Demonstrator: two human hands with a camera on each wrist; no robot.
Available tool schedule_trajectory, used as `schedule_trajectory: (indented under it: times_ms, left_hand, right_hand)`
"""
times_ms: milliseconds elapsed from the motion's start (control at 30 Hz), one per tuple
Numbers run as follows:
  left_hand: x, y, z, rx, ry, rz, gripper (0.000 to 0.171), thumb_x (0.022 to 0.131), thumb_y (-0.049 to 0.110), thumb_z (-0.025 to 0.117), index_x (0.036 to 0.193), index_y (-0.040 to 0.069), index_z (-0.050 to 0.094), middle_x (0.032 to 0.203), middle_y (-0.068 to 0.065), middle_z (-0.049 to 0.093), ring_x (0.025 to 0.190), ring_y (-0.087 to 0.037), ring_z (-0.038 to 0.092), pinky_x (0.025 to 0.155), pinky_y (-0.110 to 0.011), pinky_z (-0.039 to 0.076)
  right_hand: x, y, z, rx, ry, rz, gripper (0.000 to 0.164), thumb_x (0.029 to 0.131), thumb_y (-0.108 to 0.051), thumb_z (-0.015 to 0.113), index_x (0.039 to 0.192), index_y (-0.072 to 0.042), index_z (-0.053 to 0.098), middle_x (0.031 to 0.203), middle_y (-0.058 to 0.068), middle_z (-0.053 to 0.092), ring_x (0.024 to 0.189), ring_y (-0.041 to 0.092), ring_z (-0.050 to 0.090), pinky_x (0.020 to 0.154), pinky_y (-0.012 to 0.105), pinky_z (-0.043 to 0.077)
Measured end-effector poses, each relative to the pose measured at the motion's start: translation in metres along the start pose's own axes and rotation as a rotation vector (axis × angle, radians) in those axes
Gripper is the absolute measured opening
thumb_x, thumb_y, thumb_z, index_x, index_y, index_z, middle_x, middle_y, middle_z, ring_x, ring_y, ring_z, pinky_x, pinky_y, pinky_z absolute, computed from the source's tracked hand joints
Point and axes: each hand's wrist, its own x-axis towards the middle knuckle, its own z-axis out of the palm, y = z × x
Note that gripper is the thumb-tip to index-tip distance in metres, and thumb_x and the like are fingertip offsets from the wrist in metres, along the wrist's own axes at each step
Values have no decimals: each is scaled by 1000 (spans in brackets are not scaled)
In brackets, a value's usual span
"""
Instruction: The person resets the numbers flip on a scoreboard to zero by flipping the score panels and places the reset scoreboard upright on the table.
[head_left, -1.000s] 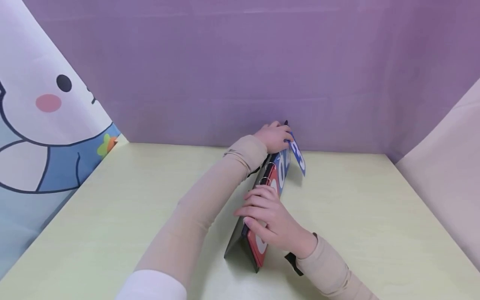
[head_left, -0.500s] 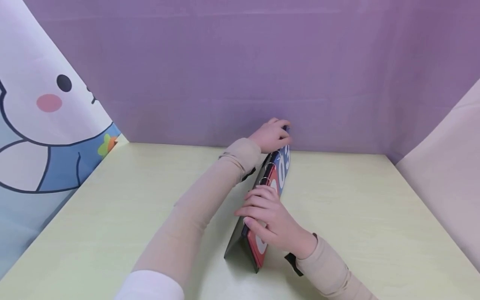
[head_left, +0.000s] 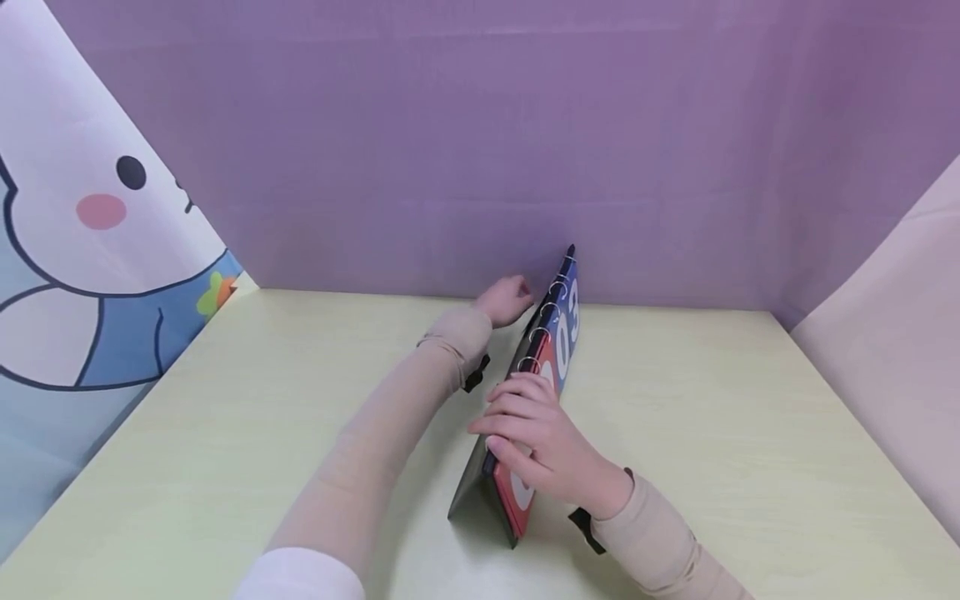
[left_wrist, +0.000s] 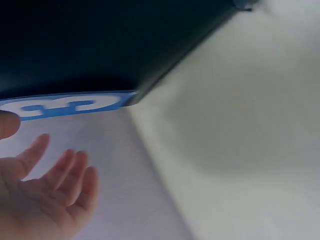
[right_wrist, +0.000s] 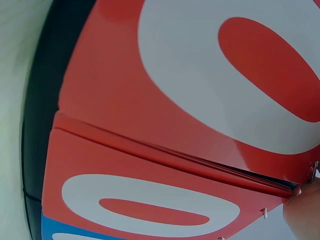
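Note:
A tent-shaped flip scoreboard [head_left: 517, 367] stands lengthwise on the table, its number cards hung on metal rings along the top edge. Its far blue cards [head_left: 576, 287] read 03. In the right wrist view, two red cards [right_wrist: 110, 85] each carry a white 0. My right hand [head_left: 540, 437] grips the top edge near the close end, fingers bent over it. Left of the far end, my left hand [head_left: 506, 300] is apart from the board with nothing held. The left wrist view has its fingers [left_wrist: 72, 175] relaxed beneath the dark back panel [left_wrist: 75, 45].
The pale table [head_left: 712, 417] extends to both sides of the board. A purple backdrop [head_left: 450, 125] rises close behind the far end. On the left hangs a cartoon-printed cloth [head_left: 127, 333], and on the right a pale cloth [head_left: 900, 333].
A blue card held raised by my left hand has dropped flat, and the far digits changed to 03. The left hand then let go and moved left and down. My right hand stayed put.

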Motion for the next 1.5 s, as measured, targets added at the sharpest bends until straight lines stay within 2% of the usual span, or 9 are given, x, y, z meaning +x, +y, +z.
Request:
schedule_trajectory:
  times_ms: [100, 333, 533, 600, 867, 1000, 1100, 1267, 1500]
  left_hand:
    - [0, -11, 11, -91, -61, -41, 41, 100, 26, 40, 129, -1, 50, 129, -17, 57, 117, -27, 55, 101, -36, 42]
    - [56, -78, 71, -679, -209, -167, 61, 95, 54, 44, 135, 9, 45, 111, -11, 64, 94, -18, 65, 77, -32, 54]
    - [-4, -24, 32, -834, -180, -374, 52, 101, 33, 42, 143, 4, 34, 115, -19, 56, 84, -17, 62, 80, -26, 54]
    - [-7, -26, 30, -883, -181, -396, 53, 100, 33, 43, 144, 3, 34, 122, -23, 55, 91, -22, 64, 87, -29, 53]
    - [-9, -36, 32, -918, -120, -402, 54, 97, 30, 48, 142, 3, 37, 131, -23, 52, 116, -30, 57, 98, -35, 47]
    - [37, -91, 67, -903, -47, -346, 48, 90, 39, 60, 122, 3, 56, 95, -12, 66, 78, -17, 65, 72, -27, 55]
    - [59, -120, 83, -894, 23, -297, 39, 86, 40, 67, 95, 2, 66, 62, -1, 56, 49, -11, 50, 49, -23, 45]
    - [14, -74, 41, -812, 203, -372, 35, 87, 27, 68, 103, -3, 67, 76, -6, 60, 59, -13, 50, 51, -22, 38]
    - [-12, -48, 15, -753, 368, -437, 53, 91, 20, 64, 135, -1, 45, 133, -20, 52, 119, -30, 53, 96, -36, 47]
  right_hand:
    - [0, 0, 0, 3, -2, 1, 44, 103, -30, 32, 90, -14, 71, 90, -5, 69, 99, 17, 53, 98, 41, 33]
    - [1, 0, 1, 5, 4, -1, 44, 103, -30, 33, 92, -14, 72, 90, -5, 69, 98, 17, 53, 97, 41, 33]
    - [1, 0, 2, 21, 2, 11, 43, 103, -31, 33, 92, -14, 71, 91, -6, 70, 99, 17, 53, 98, 41, 33]
    - [2, -1, 3, 24, 3, 13, 43, 103, -31, 34, 92, -14, 71, 91, -6, 70, 99, 18, 53, 98, 41, 33]
    - [4, -4, 3, 13, 2, 7, 43, 103, -30, 33, 93, -14, 72, 91, -5, 70, 97, 17, 54, 97, 40, 33]
    - [5, -6, 4, 6, 0, 8, 43, 103, -31, 33, 93, -14, 72, 92, -5, 70, 98, 16, 53, 97, 40, 33]
    - [5, -6, 4, 6, 1, 9, 43, 103, -31, 33, 93, -14, 72, 93, -5, 70, 98, 17, 53, 97, 41, 33]
    - [4, -7, 4, 1, -6, 19, 44, 103, -32, 33, 92, -14, 72, 92, -5, 70, 100, 17, 53, 98, 42, 34]
    - [4, -8, 4, -3, -19, 44, 46, 103, -33, 32, 91, -14, 72, 90, -5, 69, 101, 16, 53, 98, 42, 34]
